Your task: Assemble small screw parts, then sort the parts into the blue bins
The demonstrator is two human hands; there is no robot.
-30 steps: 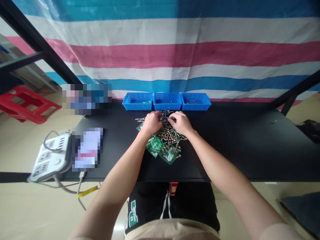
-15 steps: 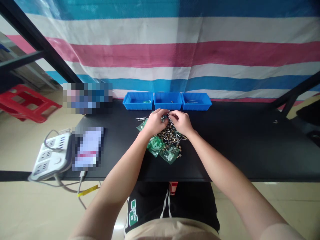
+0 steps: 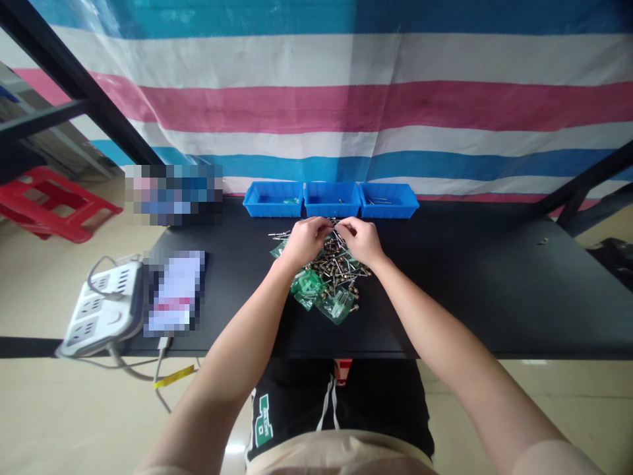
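A pile of small metal parts (image 3: 332,265), thin shafts with brass-coloured ends, lies on the black table (image 3: 475,277). Over its far side, my left hand (image 3: 307,240) and my right hand (image 3: 360,239) come nearly together, fingertips pinched. Whatever sits between the fingers is too small and too covered to name. Green plastic packets (image 3: 307,287) and a clear greenish packet with white pieces (image 3: 338,305) rest at the pile's near edge. Another green packet (image 3: 277,249) shows partly beside my left hand.
Three blue bins stand behind the pile: a left bin (image 3: 273,210), a middle bin (image 3: 332,210) and a right bin (image 3: 390,211), each with a few small pieces. At the left are a white power strip (image 3: 106,307) and a blurred-out phone-like object (image 3: 173,293). A red stool (image 3: 59,204) stands beyond.
My fingers have closed in, with the fingertips of both hands nearer each other. The left hand has turned slightly. Bins, packets and pile look the same.
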